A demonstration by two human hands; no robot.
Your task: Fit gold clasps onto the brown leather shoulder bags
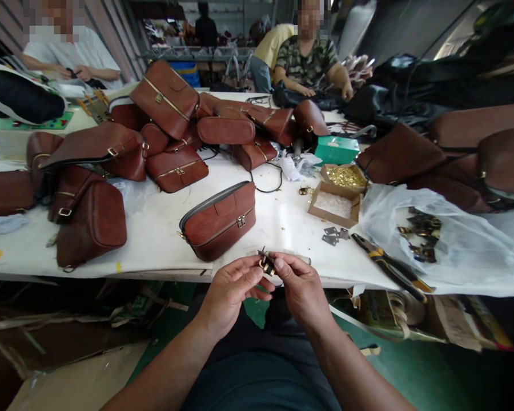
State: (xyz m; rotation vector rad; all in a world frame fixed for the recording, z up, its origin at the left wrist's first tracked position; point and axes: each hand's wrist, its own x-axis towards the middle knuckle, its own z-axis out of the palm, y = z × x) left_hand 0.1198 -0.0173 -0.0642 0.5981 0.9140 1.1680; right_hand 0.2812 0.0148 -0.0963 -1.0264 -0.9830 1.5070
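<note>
A small black and gold metal fitting (pixel 267 265) is pinched between my two hands, just over the table's front edge. My left hand (pixel 235 291) grips it from the left with thumb and fingers. On the other side, my right hand (pixel 302 288) has thumb and forefinger closed on it. Directly beyond my hands, a brown leather bag (pixel 220 220) with a gold zipper lies on the white table (pixel 154 245). Thin grey metal plates (pixel 330 235) are to the right of the bag, near pliers with black and yellow handles (pixel 389 265).
Brown bags (pixel 167 100) are piled at the back and left, with more (pixel 484 154) at the right. Cardboard boxes hold gold pieces (pixel 345 176) and whitish pieces (pixel 334 204). A clear plastic bag (pixel 466 234) contains fittings. People (pixel 308 63) work across the table.
</note>
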